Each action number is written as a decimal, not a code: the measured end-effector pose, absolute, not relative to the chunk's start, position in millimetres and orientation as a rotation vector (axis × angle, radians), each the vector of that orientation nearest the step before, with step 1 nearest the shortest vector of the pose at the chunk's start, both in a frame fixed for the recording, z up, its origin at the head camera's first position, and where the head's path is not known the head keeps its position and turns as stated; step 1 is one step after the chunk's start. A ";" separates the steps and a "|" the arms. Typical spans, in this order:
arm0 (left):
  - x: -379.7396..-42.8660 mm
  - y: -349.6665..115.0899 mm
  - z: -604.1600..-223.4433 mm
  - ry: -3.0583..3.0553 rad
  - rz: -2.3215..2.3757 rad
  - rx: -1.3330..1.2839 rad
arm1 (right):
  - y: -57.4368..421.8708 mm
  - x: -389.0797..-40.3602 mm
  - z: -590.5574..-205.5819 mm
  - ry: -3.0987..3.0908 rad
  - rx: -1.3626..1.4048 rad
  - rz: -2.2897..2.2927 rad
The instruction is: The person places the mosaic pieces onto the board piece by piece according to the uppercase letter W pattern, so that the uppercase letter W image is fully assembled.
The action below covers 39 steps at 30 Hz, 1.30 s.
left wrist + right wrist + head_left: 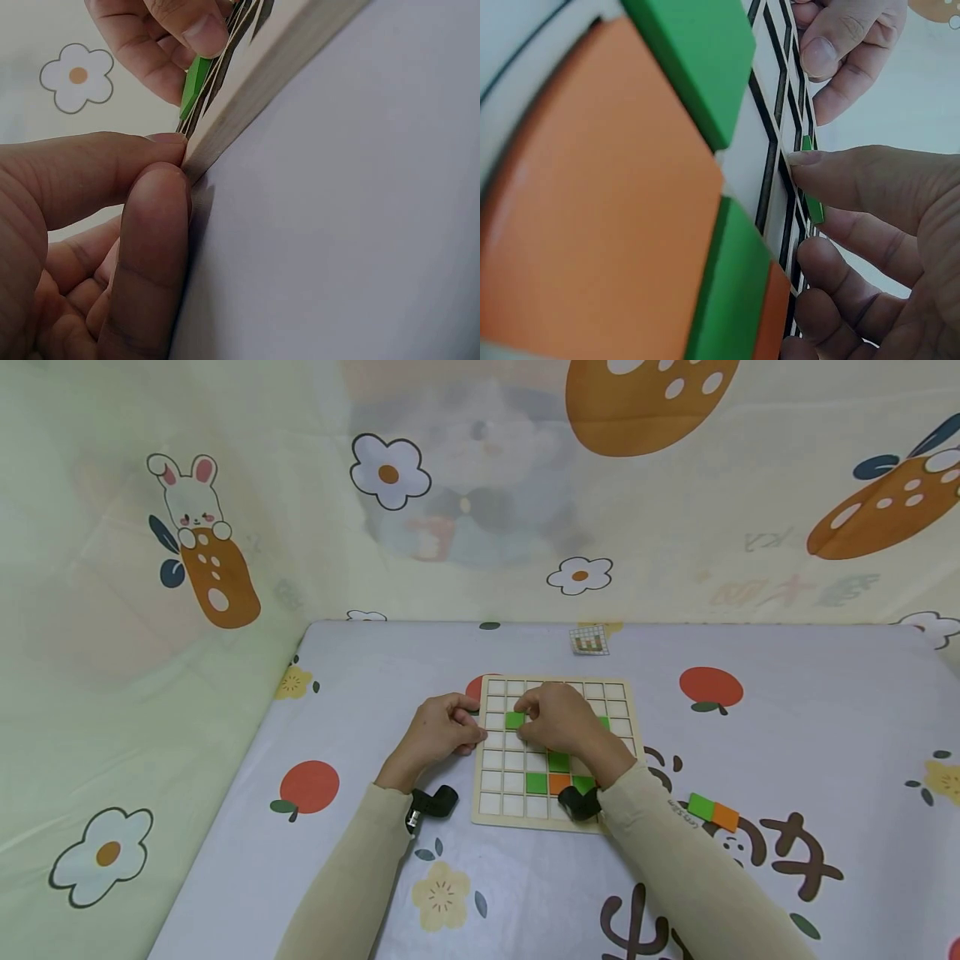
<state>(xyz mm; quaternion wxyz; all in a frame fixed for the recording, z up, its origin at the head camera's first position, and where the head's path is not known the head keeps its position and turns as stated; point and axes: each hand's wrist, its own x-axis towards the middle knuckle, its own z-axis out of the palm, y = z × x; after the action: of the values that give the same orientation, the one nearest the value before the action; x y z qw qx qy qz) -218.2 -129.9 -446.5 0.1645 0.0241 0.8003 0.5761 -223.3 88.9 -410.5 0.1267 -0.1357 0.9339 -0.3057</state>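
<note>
A pale wooden grid board lies on the table, with several green and orange square tiles in its cells. At its left edge, my left hand pinches the rim between thumb and a finger, clearly in the left wrist view. Over the upper left cells, my right hand has its thumb and index finger on a green tile. Other set tiles include an orange tile and a green tile near the bottom. My right hand and forearm hide part of the grid.
To the board's right, a loose green tile and a loose orange tile lie side by side. A small card with a grid pattern is near the table's back edge. A printed cloth covers the table.
</note>
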 end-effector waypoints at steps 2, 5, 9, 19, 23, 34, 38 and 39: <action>-218.0 -130.1 -446.2 2.284 1.641 0.073 | 88.9 -223.7 -411.1 2.718 -0.395 -0.896; -217.8 -130.3 -446.1 2.281 1.645 0.076 | 89.2 -224.1 -411.5 2.711 -0.388 -0.903; -217.4 -130.0 -445.6 2.275 1.653 0.072 | 89.5 -223.6 -411.3 2.706 -0.377 -0.899; -217.7 -129.7 -445.9 2.280 1.646 0.064 | 93.0 -218.9 -409.6 2.694 -0.335 -0.950; -217.5 -129.6 -445.7 2.279 1.651 0.065 | 95.8 -216.7 -407.8 2.682 -0.323 -0.977; -217.0 -129.6 -445.5 2.301 1.631 0.064 | 105.2 -211.4 -406.8 2.736 -0.375 -0.959; -216.8 -129.4 -445.0 2.301 1.629 0.063 | 104.6 -210.6 -409.5 2.766 -0.460 -0.922; -216.8 -129.1 -445.0 2.300 1.629 0.064 | 104.4 -210.4 -409.9 2.777 -0.477 -0.905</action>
<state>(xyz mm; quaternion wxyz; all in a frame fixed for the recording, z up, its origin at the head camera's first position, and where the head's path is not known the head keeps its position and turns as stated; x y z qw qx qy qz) -216.8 -129.1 -445.0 0.1606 0.0222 0.8053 0.5702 -210.4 104.4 -409.9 0.0911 -0.1605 0.9344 -0.3047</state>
